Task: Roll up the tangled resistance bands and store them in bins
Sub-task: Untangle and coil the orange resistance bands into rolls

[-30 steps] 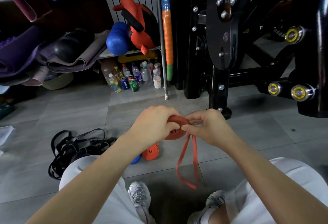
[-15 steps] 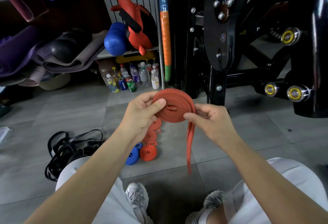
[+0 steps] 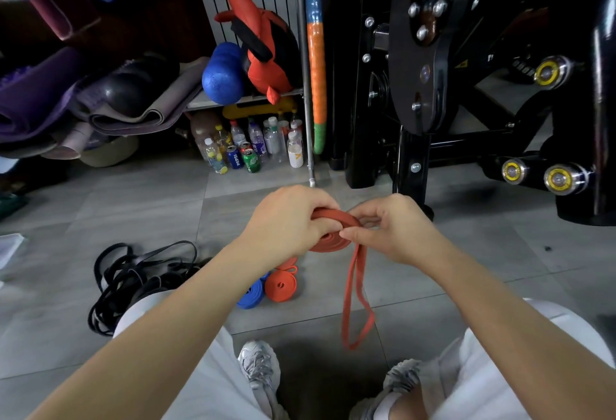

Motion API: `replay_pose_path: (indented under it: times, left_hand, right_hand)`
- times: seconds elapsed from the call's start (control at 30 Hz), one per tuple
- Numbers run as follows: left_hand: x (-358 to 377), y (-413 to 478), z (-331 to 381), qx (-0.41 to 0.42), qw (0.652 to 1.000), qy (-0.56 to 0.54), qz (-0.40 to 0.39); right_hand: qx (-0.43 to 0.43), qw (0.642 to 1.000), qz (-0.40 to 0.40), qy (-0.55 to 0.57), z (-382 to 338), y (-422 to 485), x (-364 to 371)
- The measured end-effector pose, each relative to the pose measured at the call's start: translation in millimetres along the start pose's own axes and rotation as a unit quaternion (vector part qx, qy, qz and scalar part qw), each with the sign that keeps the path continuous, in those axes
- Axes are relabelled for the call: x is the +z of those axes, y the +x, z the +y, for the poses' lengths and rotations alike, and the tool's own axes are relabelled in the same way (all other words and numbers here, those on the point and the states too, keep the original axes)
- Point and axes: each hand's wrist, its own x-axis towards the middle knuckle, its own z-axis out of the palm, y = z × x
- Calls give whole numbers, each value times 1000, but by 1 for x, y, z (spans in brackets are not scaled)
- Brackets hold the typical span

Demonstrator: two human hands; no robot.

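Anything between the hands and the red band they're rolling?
Nothing visible. The left hand and right hand both grip the half-rolled red rubber resistance band; its loose loop hangs free. No bin is in view.

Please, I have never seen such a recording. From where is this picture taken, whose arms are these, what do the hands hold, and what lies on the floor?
No robot is here: a person wears a camera on the head, so you look down along their own arms. The left hand grips a half-rolled orange band; the right hand pinches the same band at the coil's edge, and its loose end hangs down in a loop. On the grey floor lie a tangle of black bands, a rolled blue band and a small orange roll. Behind stand drink bottles and a black gym machine. No bin shows.
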Motion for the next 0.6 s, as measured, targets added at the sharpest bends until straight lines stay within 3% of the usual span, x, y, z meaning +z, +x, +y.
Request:
replay_pose_path:
  times: [0.07, 0.2, 0.27, 0.4, 0.6]
  left_hand:
    - [0, -2, 1, -24, 999, -37, -8]
    - [2, -3, 8, -2, 988, 140, -69]
    - [1, -3, 10, 7, 985, 163, -64]
    - [-5, -4, -3, -18, 998, 61, -26]
    - [-21, -4, -28, -69, 991, -105, 46]
  right_hand:
    - [2, 1000, -6, 4, 1, 0, -1]
    - [-37, 998, -22, -47, 4, 1, 5]
    - [-43, 999, -16, -15, 8, 3, 7]
    - [-1, 995, -11, 96, 22, 2, 11]
    - [106, 992, -61, 28, 81, -15, 41]
